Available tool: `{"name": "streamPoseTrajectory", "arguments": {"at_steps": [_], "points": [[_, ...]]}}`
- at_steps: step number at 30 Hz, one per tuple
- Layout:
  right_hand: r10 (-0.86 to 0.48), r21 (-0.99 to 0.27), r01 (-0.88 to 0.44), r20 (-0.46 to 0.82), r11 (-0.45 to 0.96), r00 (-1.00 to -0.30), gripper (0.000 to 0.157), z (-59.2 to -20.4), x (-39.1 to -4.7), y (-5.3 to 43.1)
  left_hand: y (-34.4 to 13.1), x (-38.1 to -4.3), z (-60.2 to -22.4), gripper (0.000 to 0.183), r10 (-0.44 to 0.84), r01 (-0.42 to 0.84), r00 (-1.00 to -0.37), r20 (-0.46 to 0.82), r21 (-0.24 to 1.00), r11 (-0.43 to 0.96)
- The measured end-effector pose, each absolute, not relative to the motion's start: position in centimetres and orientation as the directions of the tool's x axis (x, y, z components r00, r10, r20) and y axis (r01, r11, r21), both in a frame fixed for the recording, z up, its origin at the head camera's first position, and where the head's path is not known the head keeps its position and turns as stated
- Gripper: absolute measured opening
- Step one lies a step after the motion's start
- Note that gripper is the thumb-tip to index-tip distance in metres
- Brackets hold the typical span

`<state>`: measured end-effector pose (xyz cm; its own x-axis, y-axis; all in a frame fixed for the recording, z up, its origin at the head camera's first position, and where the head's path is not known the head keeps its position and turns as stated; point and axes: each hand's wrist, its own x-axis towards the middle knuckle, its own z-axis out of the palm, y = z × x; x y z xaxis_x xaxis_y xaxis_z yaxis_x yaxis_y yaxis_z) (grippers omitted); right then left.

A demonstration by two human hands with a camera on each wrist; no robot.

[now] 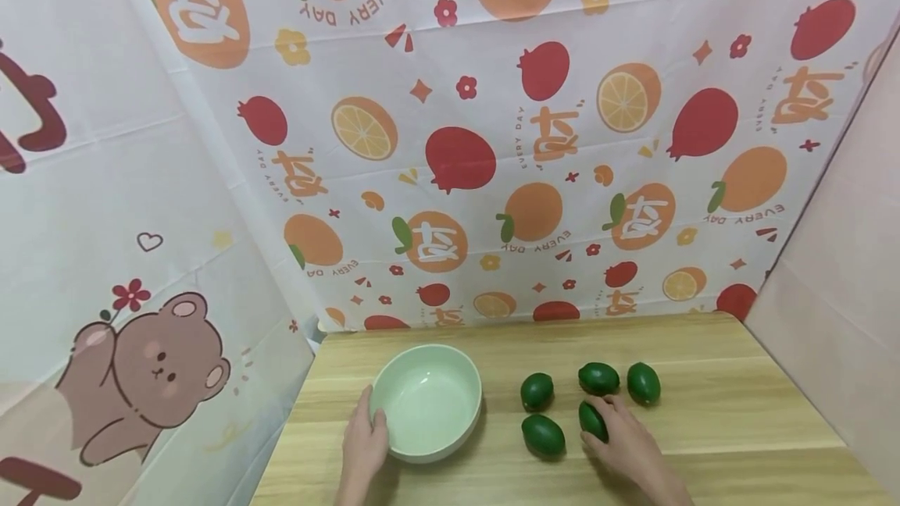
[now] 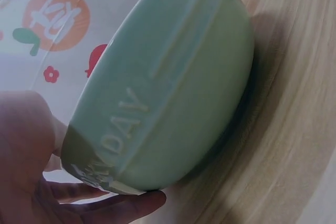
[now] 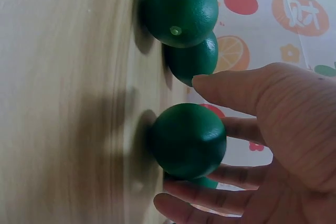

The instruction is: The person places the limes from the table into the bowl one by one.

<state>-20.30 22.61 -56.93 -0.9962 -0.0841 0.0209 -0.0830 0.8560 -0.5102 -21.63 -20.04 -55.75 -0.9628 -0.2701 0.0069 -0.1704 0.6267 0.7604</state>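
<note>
A pale green bowl (image 1: pixel 429 404) stands on the left part of the wooden table, its inside bare. My left hand (image 1: pixel 364 440) holds the bowl's left side, with the thumb at the rim and the fingers along the outer wall. Raised letters show on that wall in the left wrist view. To the right, my right hand (image 1: pixel 626 443) is spread around one dark green lime (image 3: pixel 189 140). In the right wrist view a gap shows between the thumb (image 3: pixel 226 87) and this lime, while the other fingers lie behind and beside it.
Several more green limes lie close by: one (image 1: pixel 544 436) and another (image 1: pixel 537 391) between bowl and right hand, one (image 1: pixel 598 378) just beyond the hand, one (image 1: pixel 643 383) farther right. A fruit-print cloth (image 1: pixel 464 201) hangs behind the wooden table (image 1: pixel 717 412).
</note>
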Motion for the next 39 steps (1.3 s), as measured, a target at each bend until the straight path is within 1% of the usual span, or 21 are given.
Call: {"name": "streamPoseTrajectory", "arguments": {"at_steps": [6,9,14,17,23,28,35,39], "points": [[-0.085,-0.518,-0.091,0.034,0.851,-0.996,0.061,-57.4,-20.6,22.4,-20.2,-21.5,-56.0,0.057,-0.267,-0.183,-0.963,-0.024,0.788,0.588],[-0.073,-0.521,-0.082,0.039,0.85,-0.997,0.055,-57.7,-20.7,22.4,-20.3,-21.6,-56.1,0.057,-0.266,-0.189,-0.963,-0.037,0.797,0.574],[-0.046,-0.539,-0.071,0.06,0.84,-0.997,0.043,-58.0,-20.9,22.4,-20.2,-21.8,-56.3,0.057,-0.256,-0.171,-0.966,-0.022,0.8,0.576],[-0.047,-0.555,-0.08,0.074,0.828,-0.996,0.042,-58.0,-20.8,22.3,-20.2,-21.8,-56.2,0.056,-0.254,-0.159,-0.967,-0.01,0.803,0.574],[-0.037,-0.577,-0.069,0.067,0.814,-0.997,0.042,-57.5,-20.8,22.2,-20.2,-21.8,-56.3,0.057,-0.248,-0.173,-0.968,-0.038,0.818,0.549],[-0.045,-0.576,-0.116,0.135,0.809,-0.99,0.042,-56.4,-21.1,22.2,-20.2,-21.9,-56.5,0.057,-0.247,-0.162,-0.968,-0.029,0.826,0.54],[-0.069,-0.548,-0.214,0.273,0.809,-0.96,0.044,-54.7,-21.9,21.4,-20.5,-22.2,-56.3,0.058,-0.23,-0.186,-0.97,-0.078,0.849,0.494],[-0.088,-0.534,-0.25,0.31,0.808,-0.947,0.046,-53.5,-22.6,20.6,-20.7,-22.2,-56.3,0.058,-0.226,-0.205,-0.968,-0.106,0.854,0.479]]}}
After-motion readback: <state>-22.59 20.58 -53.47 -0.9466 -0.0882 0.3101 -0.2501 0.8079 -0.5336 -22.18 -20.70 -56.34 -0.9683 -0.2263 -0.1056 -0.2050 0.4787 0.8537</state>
